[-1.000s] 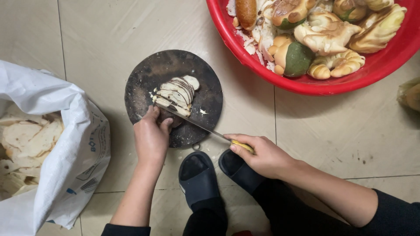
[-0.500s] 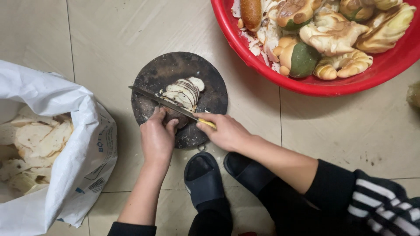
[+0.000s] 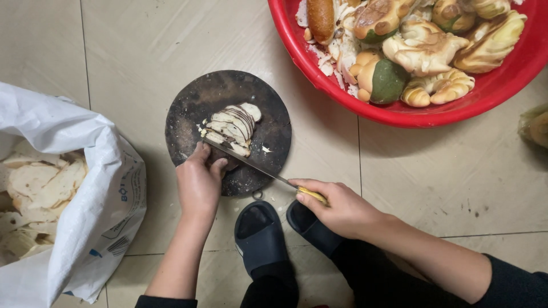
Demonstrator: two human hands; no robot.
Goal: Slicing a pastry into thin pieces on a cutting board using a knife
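Both hands busy at the round dark wooden chopping board [image 3: 228, 131]. L hand [image 3: 198, 183] presses the fanned, partly sliced bread loaf [image 3: 231, 126] at board centre; R hand [image 3: 337, 206] grips yellow-handled knife [image 3: 260, 169], blade on loaf's near end. Red plastic basin w/ pastries [image 3: 394, 111] right of board, white woven sack of slices [image 3: 91, 217] left.

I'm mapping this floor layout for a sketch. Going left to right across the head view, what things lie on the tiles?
White woven sack of sliced bread → round dark cutting board with a fanned pile of bread slices → big red plastic basin of bread rolls.
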